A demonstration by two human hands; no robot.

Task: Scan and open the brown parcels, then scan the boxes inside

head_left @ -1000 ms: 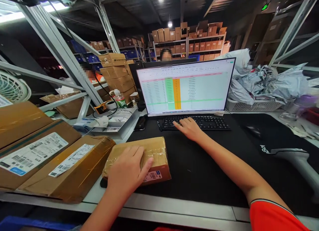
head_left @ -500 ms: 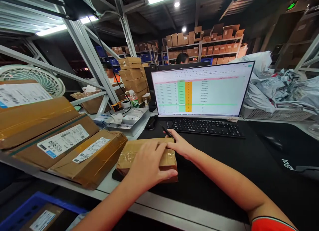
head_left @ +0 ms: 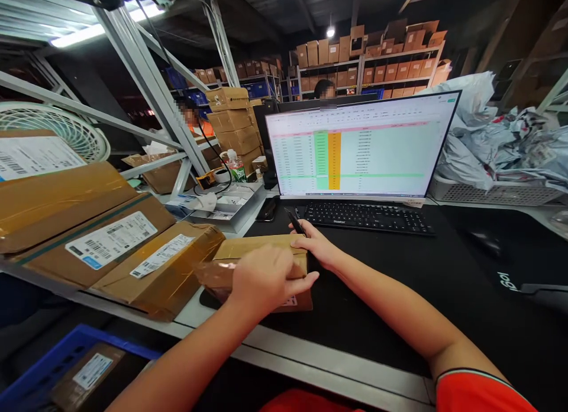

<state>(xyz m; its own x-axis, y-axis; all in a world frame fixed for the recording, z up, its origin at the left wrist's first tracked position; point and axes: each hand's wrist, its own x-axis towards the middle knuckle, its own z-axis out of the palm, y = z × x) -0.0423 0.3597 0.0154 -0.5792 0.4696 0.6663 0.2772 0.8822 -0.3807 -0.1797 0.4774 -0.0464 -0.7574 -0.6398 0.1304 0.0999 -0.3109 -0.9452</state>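
Note:
A small taped cardboard box (head_left: 260, 243) sits on the black desk mat before me. My left hand (head_left: 266, 273) is over its near top edge, fingers curled on a lifted flap with loose clear tape; motion blurs the fingertips. My right hand (head_left: 317, 246) is closed around a slim black knife-like tool (head_left: 296, 222) with a pointed tip. Its thumb presses on the far right corner of the box. Part of a label shows on the box's near side, below my left hand.
Larger labelled cartons (head_left: 119, 240) stand close on the left, and a blue crate (head_left: 75, 347) is below them. Behind the box are a phone (head_left: 268, 209), a keyboard (head_left: 368, 216) and a monitor (head_left: 364, 151). A basket (head_left: 497, 192) of plastic parcels stands at right.
My left hand's fingers have curled in, and the box's top flap with its tape has come up at the near left. My right hand keeps its hold on the black tool.

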